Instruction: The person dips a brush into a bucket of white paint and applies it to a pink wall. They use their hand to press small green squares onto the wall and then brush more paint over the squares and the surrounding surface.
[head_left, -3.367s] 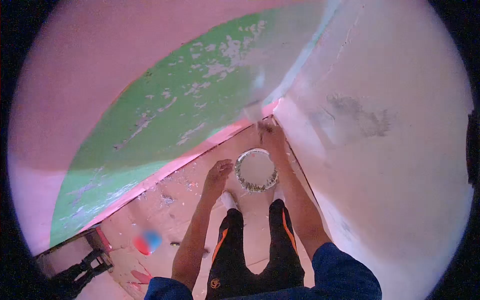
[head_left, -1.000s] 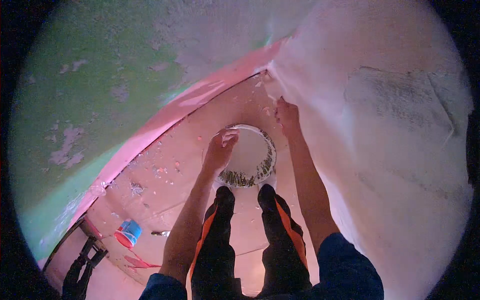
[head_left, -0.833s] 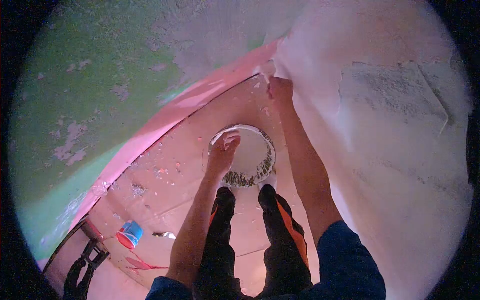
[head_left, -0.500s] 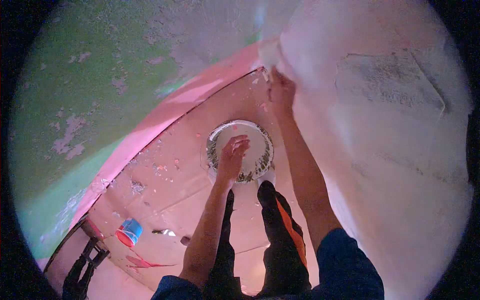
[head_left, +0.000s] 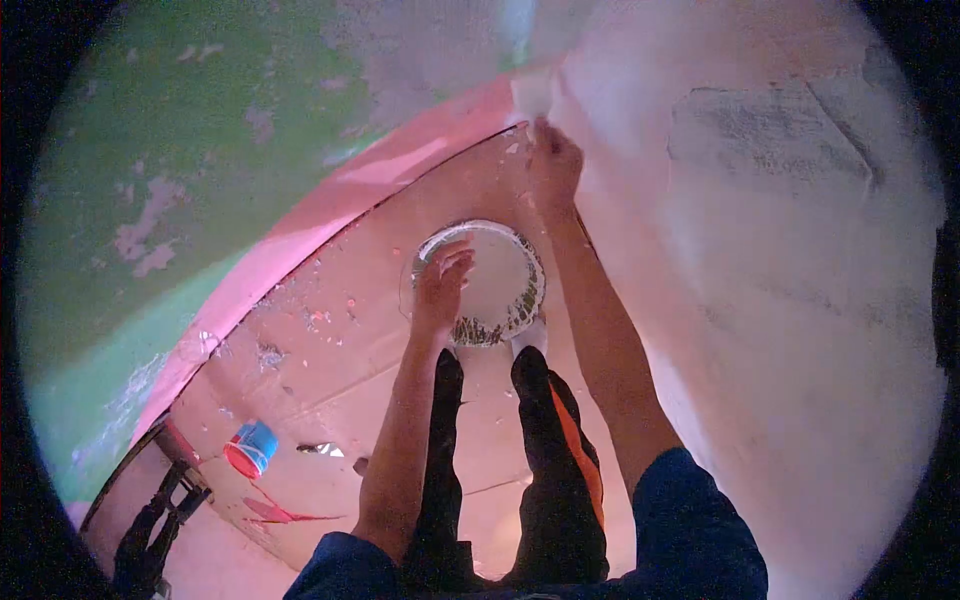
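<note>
My right hand (head_left: 555, 165) is closed around a pale flat tool (head_left: 532, 92), which reaches up to the corner where the pink-and-green wall (head_left: 400, 170) meets the whitish wall (head_left: 760, 250). The tool's edges are blurred. My left hand (head_left: 445, 275) hangs over the left side of a round bucket (head_left: 500, 285) with white smears on its rim, its fingers loosely apart and nothing seen in them. The bucket stands on the floor just in front of my feet.
A small blue and red tub (head_left: 251, 449) lies on the brown-pink floor covering (head_left: 350, 400) at the lower left, with a small tool (head_left: 320, 449) beside it. Flakes litter the floor along the wall. Dark legs of a stand (head_left: 160, 525) show at lower left.
My left hand has moved left and slightly up in view, towards the bucket's left rim. My right hand has shifted slightly up and left, still holding the pale tool.
</note>
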